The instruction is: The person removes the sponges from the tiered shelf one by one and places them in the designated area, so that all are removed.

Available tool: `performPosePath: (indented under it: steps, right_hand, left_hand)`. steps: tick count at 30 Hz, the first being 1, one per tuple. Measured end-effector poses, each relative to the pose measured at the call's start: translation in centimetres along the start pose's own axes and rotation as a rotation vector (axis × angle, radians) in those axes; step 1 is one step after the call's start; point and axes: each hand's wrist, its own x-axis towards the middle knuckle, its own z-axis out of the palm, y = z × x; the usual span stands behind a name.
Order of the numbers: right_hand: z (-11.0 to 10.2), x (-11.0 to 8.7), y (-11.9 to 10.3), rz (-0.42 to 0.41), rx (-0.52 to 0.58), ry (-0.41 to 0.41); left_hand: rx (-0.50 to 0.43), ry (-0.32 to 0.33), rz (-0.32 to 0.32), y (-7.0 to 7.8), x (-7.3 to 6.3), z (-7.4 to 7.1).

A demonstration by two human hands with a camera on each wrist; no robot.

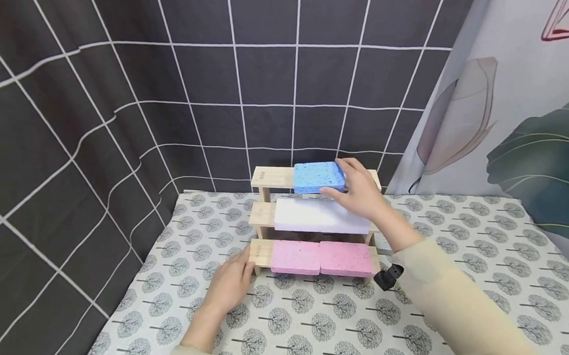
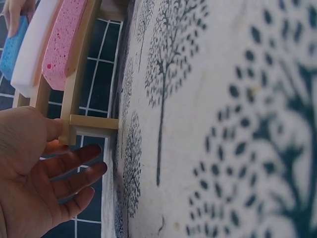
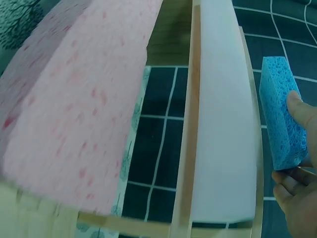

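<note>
A three-tier wooden step rack (image 1: 274, 176) stands on the cloth. At its top tier, my right hand (image 1: 361, 192) grips a blue sponge (image 1: 316, 175) by its right end, thumb on the near side. The right wrist view shows the thumb and fingers on opposite sides of the blue sponge (image 3: 283, 114). A long white block (image 1: 316, 214) lies on the middle tier. Two pink sponges (image 1: 295, 257) sit end to end on the bottom tier. My left hand (image 1: 228, 283) holds the left end of that bottom tier between thumb and forefinger, the other fingers (image 2: 74, 181) extended below.
A tree-patterned cloth (image 1: 294, 334) covers the table. Behind and to the left hangs a dark curtain (image 1: 268, 75) with white grid lines. A pale curtain with leaf prints (image 1: 532, 146) borders the right side.
</note>
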Motion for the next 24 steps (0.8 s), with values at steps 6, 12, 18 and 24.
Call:
performPosePath:
  steps: [6,12,18,24]
  right_hand:
    - [-0.7,-1.1,0.8,0.037,0.010,0.016]
    - [-1.2,-1.7,1.2,0.015,0.035,0.055]
    - [-1.7,-2.3,1.7,0.016,0.029,0.056]
    - [-2.5,-3.1,2.3,0.059,0.061,0.044]
  left_hand:
    - [0.011,0.000,0.001,-0.1,0.1,0.1]
    - [0.011,-0.004,-0.004,-0.1,0.1,0.1]
    - [0.015,-0.008,0.000,0.0,0.1,0.1]
    - [0.019,-0.009,0.001,-0.1,0.0,0.2]
